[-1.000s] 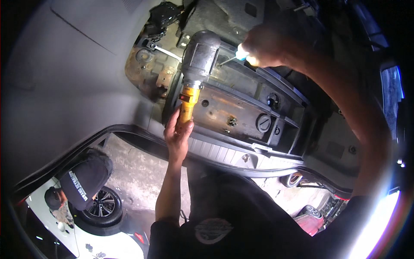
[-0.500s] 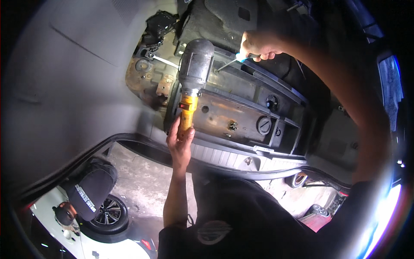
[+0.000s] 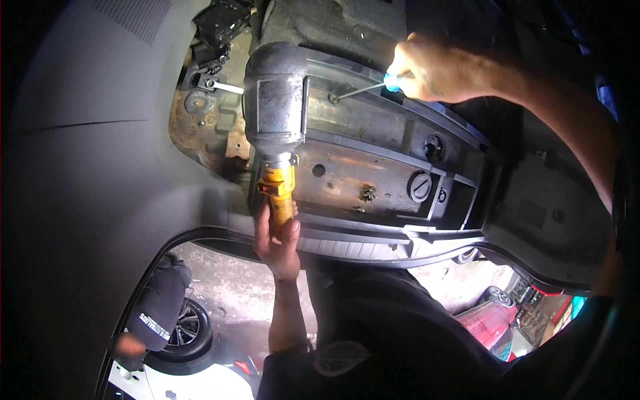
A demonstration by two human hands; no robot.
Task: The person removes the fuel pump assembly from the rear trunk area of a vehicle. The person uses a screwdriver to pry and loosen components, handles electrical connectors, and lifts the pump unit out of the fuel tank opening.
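Observation:
My left hand (image 3: 277,243) grips the yellow handle of a power tool (image 3: 280,190) whose large grey head (image 3: 277,97) is raised over a metal well in the vehicle's cargo floor (image 3: 340,170). My right hand (image 3: 437,70) is closed on a screwdriver with a translucent blue handle (image 3: 392,82), its thin shaft reaching down-left to a round fitting (image 3: 333,97). A silver wrench (image 3: 227,87) lies to the left, partly hidden behind the tool head. A round dark cap (image 3: 420,187) sits in the well at the right.
Grey interior trim (image 3: 87,173) fills the left. Black parts (image 3: 217,30) lie at the upper left. Below the bumper sill, a co-worker (image 3: 157,313) crouches by a wheel (image 3: 189,327) and white car body (image 3: 193,377). A red car (image 3: 477,317) stands lower right.
The view has shifted. The tool in my left hand sits farther left over the well and looks larger. My right hand, still on the screwdriver, appears farther right.

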